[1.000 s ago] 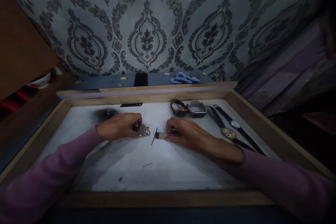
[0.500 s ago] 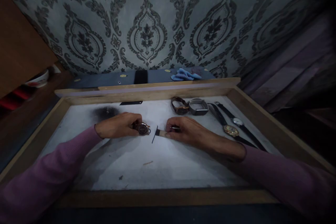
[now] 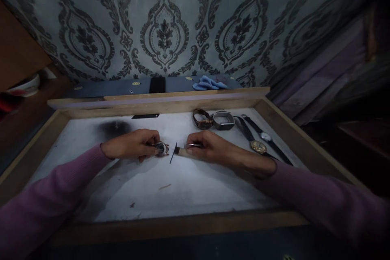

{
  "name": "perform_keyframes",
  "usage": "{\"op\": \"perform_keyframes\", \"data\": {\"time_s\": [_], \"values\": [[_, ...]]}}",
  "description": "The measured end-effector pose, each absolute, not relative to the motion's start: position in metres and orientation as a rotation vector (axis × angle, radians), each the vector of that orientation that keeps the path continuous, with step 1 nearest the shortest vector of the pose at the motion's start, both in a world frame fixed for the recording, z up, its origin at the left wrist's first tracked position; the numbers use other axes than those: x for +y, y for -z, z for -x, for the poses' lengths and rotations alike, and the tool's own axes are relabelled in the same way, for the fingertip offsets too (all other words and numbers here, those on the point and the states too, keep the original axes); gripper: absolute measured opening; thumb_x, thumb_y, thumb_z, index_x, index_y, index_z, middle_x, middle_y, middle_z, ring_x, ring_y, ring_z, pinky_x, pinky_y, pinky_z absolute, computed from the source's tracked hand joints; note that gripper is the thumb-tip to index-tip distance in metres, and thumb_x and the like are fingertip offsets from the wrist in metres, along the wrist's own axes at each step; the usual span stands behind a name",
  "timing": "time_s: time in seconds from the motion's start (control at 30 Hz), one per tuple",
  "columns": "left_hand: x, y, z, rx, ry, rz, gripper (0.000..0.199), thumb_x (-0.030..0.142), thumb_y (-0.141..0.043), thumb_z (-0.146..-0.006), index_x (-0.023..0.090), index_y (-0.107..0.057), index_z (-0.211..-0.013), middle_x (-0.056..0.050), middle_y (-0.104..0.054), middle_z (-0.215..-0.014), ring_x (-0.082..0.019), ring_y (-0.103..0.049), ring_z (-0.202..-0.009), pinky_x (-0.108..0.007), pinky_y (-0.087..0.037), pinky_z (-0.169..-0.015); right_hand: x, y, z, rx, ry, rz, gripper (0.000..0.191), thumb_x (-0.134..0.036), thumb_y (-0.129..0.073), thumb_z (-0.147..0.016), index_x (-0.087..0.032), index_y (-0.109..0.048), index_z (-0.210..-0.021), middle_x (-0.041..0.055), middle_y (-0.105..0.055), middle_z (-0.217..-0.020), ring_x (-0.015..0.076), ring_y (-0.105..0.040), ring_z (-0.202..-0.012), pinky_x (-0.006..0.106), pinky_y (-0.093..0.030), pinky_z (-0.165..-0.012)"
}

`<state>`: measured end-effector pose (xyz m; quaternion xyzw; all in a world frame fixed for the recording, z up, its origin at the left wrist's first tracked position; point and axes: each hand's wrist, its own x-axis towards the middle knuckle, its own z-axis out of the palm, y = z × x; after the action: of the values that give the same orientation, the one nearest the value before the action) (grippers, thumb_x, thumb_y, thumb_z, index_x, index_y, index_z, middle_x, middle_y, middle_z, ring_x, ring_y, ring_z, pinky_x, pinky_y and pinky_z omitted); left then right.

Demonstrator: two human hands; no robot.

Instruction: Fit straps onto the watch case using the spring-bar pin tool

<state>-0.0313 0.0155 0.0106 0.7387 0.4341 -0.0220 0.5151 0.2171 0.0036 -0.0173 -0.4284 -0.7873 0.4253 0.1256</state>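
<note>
My left hand [image 3: 138, 145] is closed around a round watch case [image 3: 161, 149] with a shiny rim, its lugs pointing right. No strap shows on that right side. My right hand [image 3: 205, 146] pinches a short beige strip [image 3: 183, 152] with a dark end, which looks like a piece of watch strap. Across the strip's tip lies a thin dark rod [image 3: 173, 153], apart from the watch case. A slim metal tool [image 3: 194, 144] also sticks out between the right fingers; its kind is hard to make out.
A brown watch [image 3: 202, 119], a grey-banded square watch [image 3: 223, 120], a gold-faced watch [image 3: 258, 146] and a silver-faced watch [image 3: 266, 136] lie right. A dark flat strip [image 3: 145, 116] lies near the back wooden rim [image 3: 170, 96]. Behind it is a blue cloth [image 3: 209, 83].
The view has shifted, so everything sits slightly further left. My left hand has turned the watch case a little, with the fingers shifted. My right hand keeps its pinch on the strip.
</note>
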Motion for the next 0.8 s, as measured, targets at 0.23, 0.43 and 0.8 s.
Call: {"op": "perform_keyframes", "data": {"time_s": [0.23, 0.43, 0.8], "values": [[0.014, -0.007, 0.028, 1.009, 0.024, -1.699, 0.034, 0.049, -0.058, -0.081, 0.017, -0.049, -0.088, 0.007, -0.046, -0.058, -0.009, -0.045, -0.047, -0.021, -0.033, -0.046, -0.001, 0.01, -0.214, -1.996, -1.542, 1.285, 0.018, -0.031, -0.052, -0.084, -0.017, -0.049, -0.072, -0.0053, -0.041, -0.055, 0.0075, -0.033, -0.046, 0.02, -0.023, -0.043], [0.012, -0.005, 0.027, 0.994, -0.031, -1.717, 0.029, 0.045, -0.055, -0.085, 0.017, -0.05, -0.088, 0.007, -0.047, -0.057, -0.008, -0.042, -0.045, -0.02, -0.032, -0.044, -0.003, 0.01, -0.212, -1.95, -1.565, 1.202, 0.017, -0.028, -0.053, -0.084, -0.016, -0.049, -0.073, -0.0035, -0.046, -0.06, 0.0073, -0.034, -0.05, 0.02, -0.024, -0.045], [0.008, 0.004, 0.018, 0.894, -0.109, -1.626, 0.034, 0.047, -0.055, -0.085, 0.015, -0.06, -0.094, 0.003, -0.055, -0.07, -0.005, -0.04, -0.043, -0.017, -0.037, -0.036, -0.006, 0.014, -0.21, -1.901, -1.56, 1.112, 0.02, -0.033, -0.059, -0.08, -0.016, -0.049, -0.075, -0.0047, -0.044, -0.06, 0.0076, -0.035, -0.052, 0.02, -0.026, -0.046]]}}
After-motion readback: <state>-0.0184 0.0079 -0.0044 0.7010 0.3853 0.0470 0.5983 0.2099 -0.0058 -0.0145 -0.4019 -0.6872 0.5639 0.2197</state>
